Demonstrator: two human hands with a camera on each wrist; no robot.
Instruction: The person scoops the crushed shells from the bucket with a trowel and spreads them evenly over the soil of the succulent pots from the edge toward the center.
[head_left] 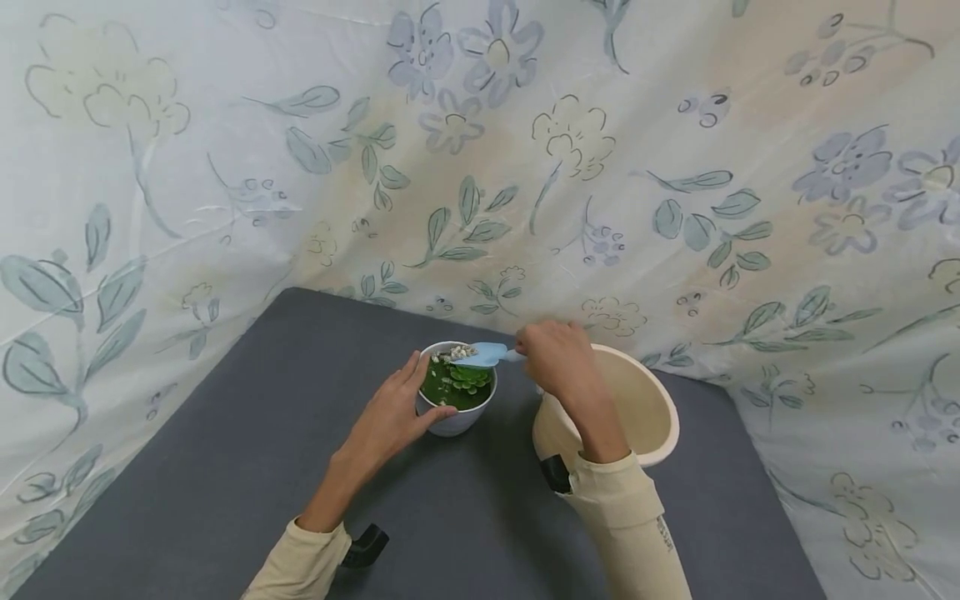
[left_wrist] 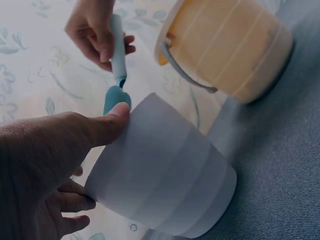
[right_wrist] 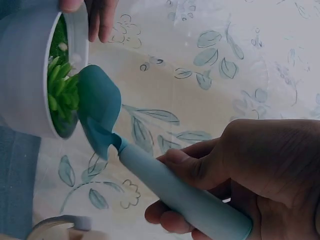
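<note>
A white pot (head_left: 452,423) stands on the dark table, holding a green succulent (head_left: 469,377), moss-like green cover and pale pebbles (head_left: 459,353). My left hand (head_left: 390,410) steadies it, thumb on the near rim and fingers spread along the left side. In my right hand (head_left: 557,358) is a light blue trowel (head_left: 486,354), gripped by its handle (right_wrist: 185,197). The trowel's blade (right_wrist: 100,102) is over the pot's opening, beside the succulent. Whether it touches the pebbles I cannot tell.
Right of the pot, partly behind my right forearm, stands a cream bucket (head_left: 663,417) with a grey handle (left_wrist: 182,72). Floral cloth (head_left: 480,208) hangs behind and beside the dark grey table (head_left: 247,450).
</note>
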